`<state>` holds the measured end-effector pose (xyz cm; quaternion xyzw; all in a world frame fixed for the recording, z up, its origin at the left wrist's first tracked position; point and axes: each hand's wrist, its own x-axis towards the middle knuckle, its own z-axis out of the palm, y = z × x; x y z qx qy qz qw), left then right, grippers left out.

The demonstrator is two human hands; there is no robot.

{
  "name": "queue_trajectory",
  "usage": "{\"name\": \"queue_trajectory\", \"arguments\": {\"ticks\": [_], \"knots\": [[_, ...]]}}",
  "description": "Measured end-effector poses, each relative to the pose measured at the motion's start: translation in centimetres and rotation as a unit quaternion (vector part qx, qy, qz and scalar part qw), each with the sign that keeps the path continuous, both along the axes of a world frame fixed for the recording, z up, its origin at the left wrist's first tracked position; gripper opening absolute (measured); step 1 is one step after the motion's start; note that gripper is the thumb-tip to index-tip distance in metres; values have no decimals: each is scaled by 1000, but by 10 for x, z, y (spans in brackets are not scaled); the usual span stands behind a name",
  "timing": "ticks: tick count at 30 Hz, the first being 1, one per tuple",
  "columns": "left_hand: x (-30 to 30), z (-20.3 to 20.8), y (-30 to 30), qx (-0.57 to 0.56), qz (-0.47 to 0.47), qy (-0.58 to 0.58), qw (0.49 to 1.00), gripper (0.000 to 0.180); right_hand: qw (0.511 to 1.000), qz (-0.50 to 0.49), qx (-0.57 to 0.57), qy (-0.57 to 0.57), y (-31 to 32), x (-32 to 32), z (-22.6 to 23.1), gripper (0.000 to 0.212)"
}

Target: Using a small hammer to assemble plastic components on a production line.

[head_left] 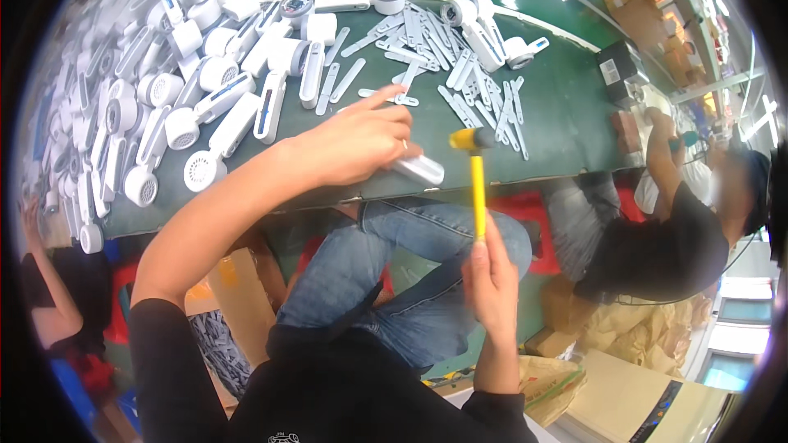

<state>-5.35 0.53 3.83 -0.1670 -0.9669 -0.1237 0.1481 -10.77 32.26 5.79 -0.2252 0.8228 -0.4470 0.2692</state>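
Note:
My right hand (pixel 492 283) is closed around the yellow handle of a small mallet (pixel 478 184), held upright at the table's front edge. Its head is yellow on one side and black on the other. Across the front of the table reaches my left hand (pixel 365 139), its fingers bent over a white handle-shaped piece (pixel 423 169). One end of that piece sticks out toward the mallet; the rest is hidden under the hand. Just beyond my fingertips lie flat grey strips (pixel 410 98), some in a loose pile.
White round-headed devices with handles (pixel 217 74) are heaped across the left of the green table (pixel 566 107). A dark box (pixel 621 70) stands at the right end. A co-worker (pixel 669 238) sits at right, another person at far left. Below are cartons (pixel 238 295) and brown paper (pixel 648 332).

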Motion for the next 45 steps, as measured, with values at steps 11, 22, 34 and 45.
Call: {"name": "queue_trajectory", "arguments": {"ticks": [11,22,34,45], "knots": [[82,-16,9,126,210,63,968,38,993,12,-97,-59,11,20,-2,54],[78,-56,15,185,259,171,932,37,991,72,-40,108,-42,46,18,53],[78,-55,9,218,258,161,928,36,987,107,86,85,-66,33,25,53],[82,-62,8,359,292,75,883,89,985,144,52,76,-69,41,37,53]]}}
